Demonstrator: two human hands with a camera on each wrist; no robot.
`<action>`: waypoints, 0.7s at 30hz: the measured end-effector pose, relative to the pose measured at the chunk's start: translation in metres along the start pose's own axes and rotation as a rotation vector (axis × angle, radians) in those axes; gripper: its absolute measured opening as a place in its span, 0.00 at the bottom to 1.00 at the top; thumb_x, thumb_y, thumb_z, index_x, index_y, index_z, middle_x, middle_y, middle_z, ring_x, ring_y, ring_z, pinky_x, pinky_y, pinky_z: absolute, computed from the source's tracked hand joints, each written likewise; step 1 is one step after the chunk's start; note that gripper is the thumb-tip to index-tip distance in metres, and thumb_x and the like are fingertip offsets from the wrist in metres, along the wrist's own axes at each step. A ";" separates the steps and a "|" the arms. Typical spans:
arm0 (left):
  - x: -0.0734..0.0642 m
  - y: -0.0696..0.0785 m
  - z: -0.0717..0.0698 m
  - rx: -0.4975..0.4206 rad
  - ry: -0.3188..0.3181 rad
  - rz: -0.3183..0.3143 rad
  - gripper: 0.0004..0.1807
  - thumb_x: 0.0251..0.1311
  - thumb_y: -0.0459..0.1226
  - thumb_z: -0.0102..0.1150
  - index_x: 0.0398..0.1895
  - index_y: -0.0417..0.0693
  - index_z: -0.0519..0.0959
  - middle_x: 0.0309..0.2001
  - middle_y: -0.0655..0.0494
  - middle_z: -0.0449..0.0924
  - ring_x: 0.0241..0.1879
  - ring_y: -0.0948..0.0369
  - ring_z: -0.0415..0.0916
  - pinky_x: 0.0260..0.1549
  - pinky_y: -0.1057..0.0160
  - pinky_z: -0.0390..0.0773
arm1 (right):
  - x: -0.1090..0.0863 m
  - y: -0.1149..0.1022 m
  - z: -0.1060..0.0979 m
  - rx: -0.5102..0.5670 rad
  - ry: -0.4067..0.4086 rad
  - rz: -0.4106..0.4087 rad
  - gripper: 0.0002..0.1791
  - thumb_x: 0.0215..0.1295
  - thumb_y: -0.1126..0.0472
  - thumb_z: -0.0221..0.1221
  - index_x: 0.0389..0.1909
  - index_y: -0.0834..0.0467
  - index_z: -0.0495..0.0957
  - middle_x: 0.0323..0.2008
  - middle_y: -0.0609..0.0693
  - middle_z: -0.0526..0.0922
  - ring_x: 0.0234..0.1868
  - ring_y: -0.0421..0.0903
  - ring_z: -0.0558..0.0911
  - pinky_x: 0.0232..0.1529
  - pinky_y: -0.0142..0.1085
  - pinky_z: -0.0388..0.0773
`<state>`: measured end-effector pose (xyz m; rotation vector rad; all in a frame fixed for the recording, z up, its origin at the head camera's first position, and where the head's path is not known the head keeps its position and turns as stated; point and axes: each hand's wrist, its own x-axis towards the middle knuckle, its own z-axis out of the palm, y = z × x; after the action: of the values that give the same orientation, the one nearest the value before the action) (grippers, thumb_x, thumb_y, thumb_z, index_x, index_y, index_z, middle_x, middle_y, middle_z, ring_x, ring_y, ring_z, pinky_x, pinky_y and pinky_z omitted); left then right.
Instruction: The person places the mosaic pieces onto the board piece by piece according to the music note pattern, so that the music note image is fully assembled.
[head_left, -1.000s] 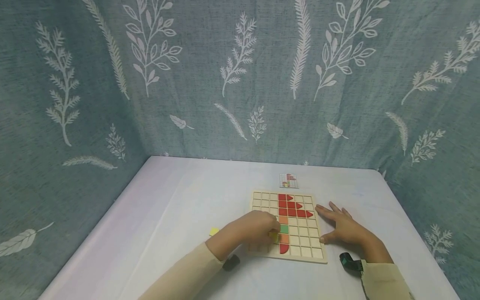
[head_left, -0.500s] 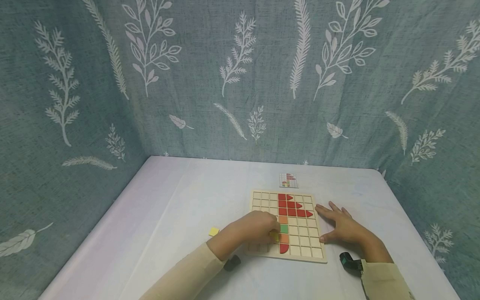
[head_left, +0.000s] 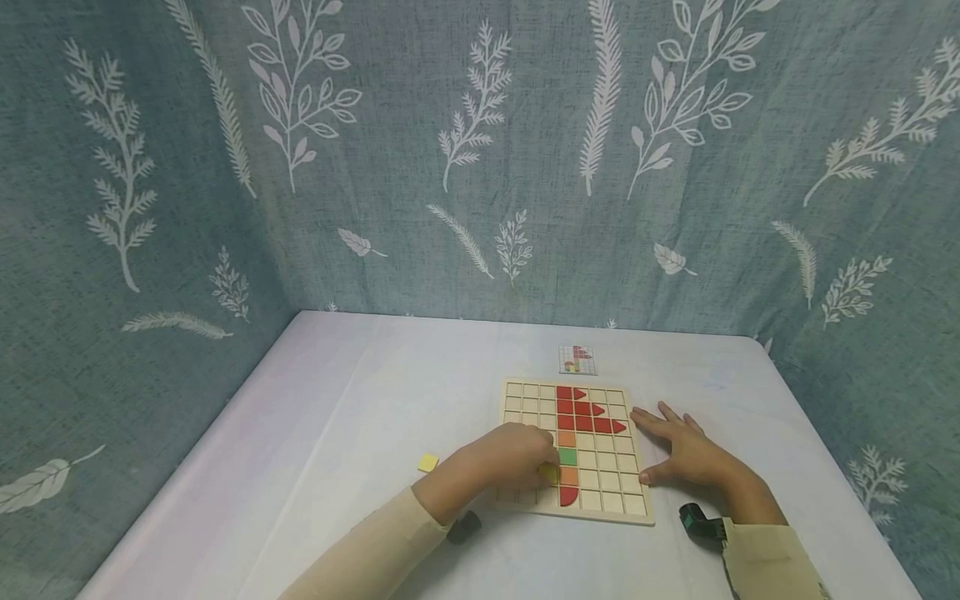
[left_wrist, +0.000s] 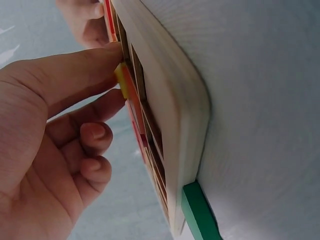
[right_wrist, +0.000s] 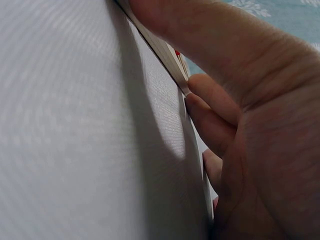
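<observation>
A wooden grid board [head_left: 611,483] lies on the table with red, orange and green pieces set in its squares. Over its lower left part is my left hand [head_left: 513,457], hiding several squares. Thumb and index finger pinch a small yellow tile [left_wrist: 121,80] at the board's surface, beside an orange tile [left_wrist: 134,107]; the other fingers are curled in. My right hand [head_left: 693,454] lies spread along the board's right side. Its thumb and fingertips touch that edge in the right wrist view.
A small pattern card [head_left: 577,360] lies behind the board. Left of my left forearm is a loose yellow tile [head_left: 428,462]. A green block [left_wrist: 200,212] sits against the board's edge in the left wrist view. Patterned curtains [head_left: 480,167] rise behind the table.
Both hands stay in the same places, and the pieces on the board look unchanged. The head view has shifted very slightly.
</observation>
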<state>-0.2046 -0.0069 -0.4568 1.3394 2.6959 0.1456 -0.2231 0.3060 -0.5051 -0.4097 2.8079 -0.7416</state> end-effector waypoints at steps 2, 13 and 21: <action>-0.001 0.001 -0.001 0.022 -0.003 -0.001 0.05 0.55 0.41 0.70 0.35 0.58 0.87 0.24 0.71 0.70 0.24 0.68 0.65 0.26 0.73 0.68 | 0.000 -0.001 0.000 0.002 0.000 -0.002 0.67 0.27 0.30 0.72 0.73 0.52 0.60 0.73 0.57 0.56 0.74 0.63 0.39 0.68 0.60 0.30; -0.002 0.002 -0.001 0.064 -0.005 -0.014 0.04 0.55 0.40 0.70 0.34 0.58 0.86 0.23 0.70 0.69 0.23 0.68 0.63 0.25 0.72 0.67 | -0.001 -0.002 -0.001 0.000 0.003 -0.019 0.67 0.27 0.30 0.73 0.73 0.53 0.60 0.73 0.57 0.57 0.74 0.63 0.39 0.68 0.59 0.30; -0.004 0.001 -0.001 0.032 -0.007 -0.011 0.03 0.55 0.39 0.69 0.33 0.58 0.85 0.24 0.70 0.69 0.24 0.68 0.64 0.25 0.72 0.67 | 0.000 -0.002 -0.001 -0.005 -0.003 -0.010 0.68 0.26 0.30 0.73 0.73 0.54 0.60 0.73 0.56 0.57 0.74 0.63 0.39 0.68 0.59 0.30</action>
<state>-0.2014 -0.0097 -0.4553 1.3310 2.7103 0.0964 -0.2228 0.3048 -0.5031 -0.4264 2.8076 -0.7351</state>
